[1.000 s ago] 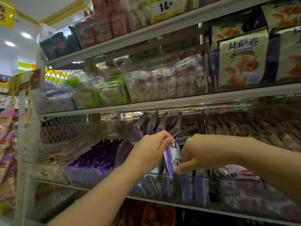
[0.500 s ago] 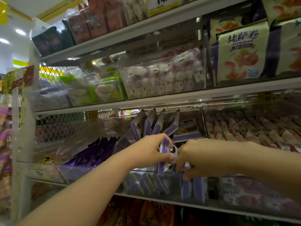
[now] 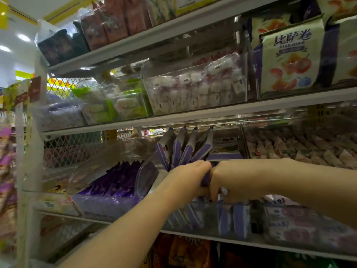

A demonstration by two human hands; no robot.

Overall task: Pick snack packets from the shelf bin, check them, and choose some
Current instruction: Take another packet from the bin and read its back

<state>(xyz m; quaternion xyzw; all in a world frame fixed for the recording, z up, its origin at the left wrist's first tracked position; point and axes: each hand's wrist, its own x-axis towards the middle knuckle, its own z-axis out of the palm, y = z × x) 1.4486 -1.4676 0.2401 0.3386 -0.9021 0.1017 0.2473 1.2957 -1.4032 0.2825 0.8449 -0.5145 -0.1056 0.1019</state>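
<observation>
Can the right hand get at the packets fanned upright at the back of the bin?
Probably yes: the fanned packets stand just behind the right hand, tops exposed, with nothing visible between them.

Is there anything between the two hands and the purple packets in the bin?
Nothing visible does. The left hand and right hand reach over the front wall of the bin, among the packets, with one packet between them.

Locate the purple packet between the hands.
Head view, centre frame: the purple packet sits between the left hand and right hand, just above the clear bin front wall and below the fan of four upright packets.
</observation>
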